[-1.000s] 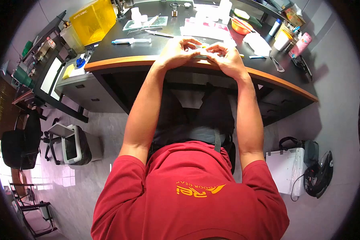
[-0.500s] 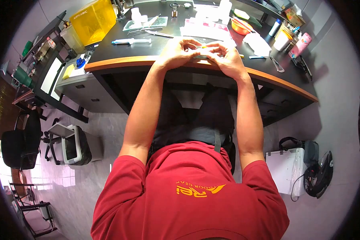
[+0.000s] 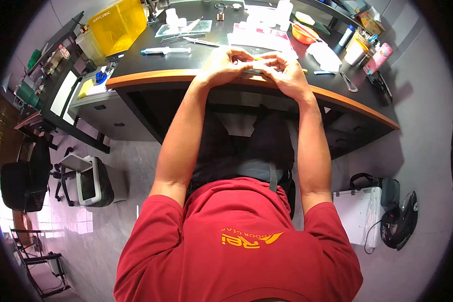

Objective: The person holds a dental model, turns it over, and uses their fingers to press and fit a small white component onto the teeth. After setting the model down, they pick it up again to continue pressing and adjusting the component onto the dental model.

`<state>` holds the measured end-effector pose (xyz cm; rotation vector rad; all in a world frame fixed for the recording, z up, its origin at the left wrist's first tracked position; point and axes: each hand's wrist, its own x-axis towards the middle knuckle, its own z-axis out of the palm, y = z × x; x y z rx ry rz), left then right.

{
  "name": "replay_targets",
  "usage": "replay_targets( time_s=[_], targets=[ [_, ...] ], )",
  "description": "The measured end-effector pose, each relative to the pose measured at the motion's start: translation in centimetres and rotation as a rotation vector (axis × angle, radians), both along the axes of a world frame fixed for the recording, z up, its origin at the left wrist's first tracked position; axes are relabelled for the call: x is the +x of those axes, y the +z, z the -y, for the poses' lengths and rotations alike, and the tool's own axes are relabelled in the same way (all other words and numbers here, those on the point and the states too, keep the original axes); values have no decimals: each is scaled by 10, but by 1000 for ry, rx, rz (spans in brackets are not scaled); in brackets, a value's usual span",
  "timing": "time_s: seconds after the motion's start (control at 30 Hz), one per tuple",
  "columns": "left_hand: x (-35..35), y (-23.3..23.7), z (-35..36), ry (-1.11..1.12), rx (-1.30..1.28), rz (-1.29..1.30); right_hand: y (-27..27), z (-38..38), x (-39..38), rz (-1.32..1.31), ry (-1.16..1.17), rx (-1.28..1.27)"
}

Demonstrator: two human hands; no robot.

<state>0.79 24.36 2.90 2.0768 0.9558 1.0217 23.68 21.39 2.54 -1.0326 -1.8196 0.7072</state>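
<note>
Handwork at close quarters seems to be the step in hand, over the near edge of the desk (image 3: 156, 77). The left hand (image 3: 221, 68) and right hand (image 3: 286, 78) face each other with fingers curled, pinching a small yellow-and-pale piece (image 3: 257, 59) between their fingertips. Any next move would call for a light grip and steady wrists, I judge. The piece sits at twelve o'clock from the person's body; which way it points, and its long axis, I cannot tell (the fingers hide most of it). Towards nine o'clock from the hands, a syringe (image 3: 166, 51) lies flat, its length running nine to three; an orange bowl (image 3: 303, 34) stands towards two.
</note>
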Motion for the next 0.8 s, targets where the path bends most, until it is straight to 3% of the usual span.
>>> replay_targets(
  time_s=[0.17, 0.37, 0.47, 0.8],
  targets=[
    [0, 5, 6, 8, 24, 7, 2, -1, 3, 97, 1, -49],
    [-2, 2, 0, -9, 25, -27, 4, 4, -5, -67, -3, -10],
    [-1, 0, -2, 0, 38, -4, -2, -4, 2, 22, -7, 11],
    [-2, -1, -2, -44, 27, 9, 0, 0, -3, -76, -6, 36]
  ],
)
